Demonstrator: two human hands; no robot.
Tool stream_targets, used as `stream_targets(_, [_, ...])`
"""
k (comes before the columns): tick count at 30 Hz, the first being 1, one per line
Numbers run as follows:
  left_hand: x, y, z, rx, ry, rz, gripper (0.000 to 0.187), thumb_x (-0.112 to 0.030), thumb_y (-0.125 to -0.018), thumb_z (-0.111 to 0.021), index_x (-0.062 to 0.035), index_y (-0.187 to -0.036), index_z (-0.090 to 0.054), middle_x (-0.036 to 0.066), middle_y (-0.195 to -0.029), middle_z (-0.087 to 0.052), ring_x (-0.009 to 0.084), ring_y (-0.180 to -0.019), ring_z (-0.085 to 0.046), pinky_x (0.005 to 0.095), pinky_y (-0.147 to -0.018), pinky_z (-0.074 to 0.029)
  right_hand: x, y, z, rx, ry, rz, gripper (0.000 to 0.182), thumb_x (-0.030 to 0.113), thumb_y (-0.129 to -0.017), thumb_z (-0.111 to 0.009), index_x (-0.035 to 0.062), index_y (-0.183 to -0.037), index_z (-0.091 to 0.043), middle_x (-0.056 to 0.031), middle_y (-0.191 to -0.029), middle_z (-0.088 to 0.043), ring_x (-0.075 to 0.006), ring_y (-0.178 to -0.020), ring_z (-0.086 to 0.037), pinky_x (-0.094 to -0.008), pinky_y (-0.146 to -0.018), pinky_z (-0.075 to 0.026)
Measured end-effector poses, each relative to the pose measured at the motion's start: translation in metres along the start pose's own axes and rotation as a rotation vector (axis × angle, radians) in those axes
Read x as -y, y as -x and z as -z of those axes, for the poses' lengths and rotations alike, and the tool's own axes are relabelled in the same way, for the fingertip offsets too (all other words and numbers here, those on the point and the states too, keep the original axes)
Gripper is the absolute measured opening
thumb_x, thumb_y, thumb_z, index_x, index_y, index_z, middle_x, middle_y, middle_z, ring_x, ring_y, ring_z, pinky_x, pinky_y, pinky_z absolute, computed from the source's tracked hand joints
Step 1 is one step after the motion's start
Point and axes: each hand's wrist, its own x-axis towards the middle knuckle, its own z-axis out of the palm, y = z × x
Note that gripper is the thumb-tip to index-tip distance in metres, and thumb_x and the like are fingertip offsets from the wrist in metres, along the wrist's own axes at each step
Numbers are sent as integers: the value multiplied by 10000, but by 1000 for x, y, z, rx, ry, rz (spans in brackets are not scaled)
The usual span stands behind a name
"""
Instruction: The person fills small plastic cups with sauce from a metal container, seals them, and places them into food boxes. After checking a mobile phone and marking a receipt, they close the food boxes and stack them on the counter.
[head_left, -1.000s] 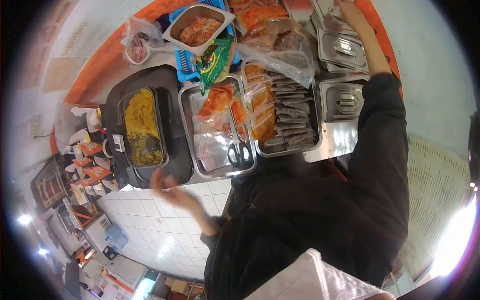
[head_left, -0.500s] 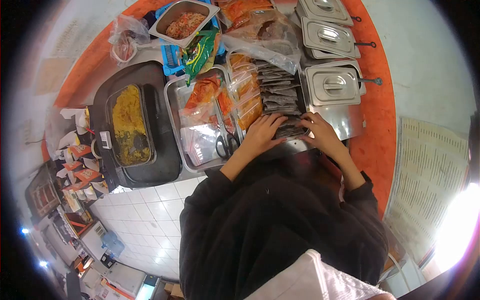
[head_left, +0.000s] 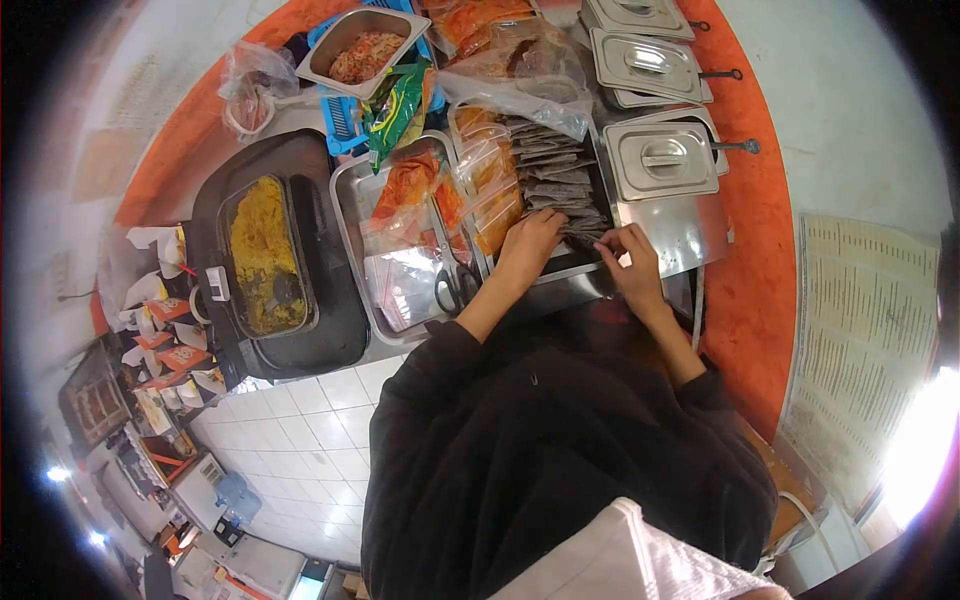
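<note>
A row of thin, dark grey flat pieces [head_left: 558, 190] stands packed on edge in a dark tray [head_left: 577, 268]. I cannot make out what food they are. At the near end of the row, my left hand [head_left: 533, 243] has its fingers curled over the left side of the last pieces. My right hand [head_left: 632, 265] is at the near right corner, thumb and forefinger pinched at the edge of a dark flat piece. Left of the row lie clear bags of orange food [head_left: 493, 190].
A steel tray [head_left: 345, 215] with bags of red-orange food and black-handled scissors [head_left: 455, 287] is to the left. Beyond it is a tub of yellow food [head_left: 265, 235]. Lidded steel containers [head_left: 660, 160] line the right, ladle handles sticking out. A green packet [head_left: 397, 110] lies behind.
The near end of the row has shifted away from me, exposing the tray's near bottom. My left hand has moved slightly forward with it; my right hand has drawn in to a pinch.
</note>
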Motion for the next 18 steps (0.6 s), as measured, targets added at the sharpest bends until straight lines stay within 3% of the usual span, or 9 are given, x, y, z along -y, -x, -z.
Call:
stream_targets(4, [-9, -4, 15, 38, 47, 52, 191, -93, -780, -645, -46, -960, -602, 118, -898, -585, 319, -908, -589, 411, -761, -482, 10, 12, -4, -221, -83, 3, 189, 88, -795, -695, 20, -940, -595, -87, -877, -578, -212, -777, -584, -302, -721, -464])
stream_targets(6, [-13, 7, 24, 40, 36, 55, 174, -91, -781, -643, -48, -945, -606, 121, -881, -584, 323, -894, -591, 419, -746, -481, 10, 11, -3, -224, -112, 12, 191, 90, -805, -689, 17, -957, -599, -86, -892, -584, -197, -788, -580, -293, -735, -460])
stream_targets(9, [-9, 32, 46, -140, 132, -36, 195, -74, -797, -638, -42, -987, -613, 126, -857, -593, 309, -843, -603, 378, -727, -482, 3, 10, -7, -211, -216, -18, 217, 84, -807, -684, 20, -998, -604, -96, -917, -592, -202, -836, -582, -295, -769, -458])
stream_targets(11, [-6, 51, 66, -136, 397, 173, 212, -41, -830, -618, -30, -1042, -615, 91, -870, -640, 213, -795, -622, 312, -720, -474, 0, 5, -9, -191, -288, -56, 243, 77, -798, -685, 25, -1022, -606, -107, -926, -595, -222, -873, -588, -305, -790, -462])
stream_targets(12, [-10, 58, 84, -139, 393, 175, 212, -41, -830, -618, -30, -1042, -615, 91, -870, -640, 213, -795, -622, 312, -720, -474, 0, -1, -10, -127, -157, 52, 278, 72, -785, -686, 50, -1050, -605, -117, -975, -585, -250, -919, -580, -324, -807, -466])
stream_targets(14, [-22, 69, 122, -34, 416, 579, 237, -12, -860, -594, 10, -1095, -605, 60, -945, -669, 118, -832, -604, 260, -745, -463, 4, -11, -15, -60, -31, 167, 317, 67, -773, -686, 75, -1079, -604, -127, -1024, -576, -278, -966, -571, -343, -823, -471])
stream_targets(18, [9, 103, 129, -226, 751, 672, 238, 0, -869, -576, 37, -1103, -604, 54, -1018, -658, 96, -902, -593, 256, -797, -465, 21, -25, -27, 50, 190, 186, 371, 89, -742, -687, 169, -1095, -605, -138, -1156, -495, -332, -1062, -504, -404, -853, -467])
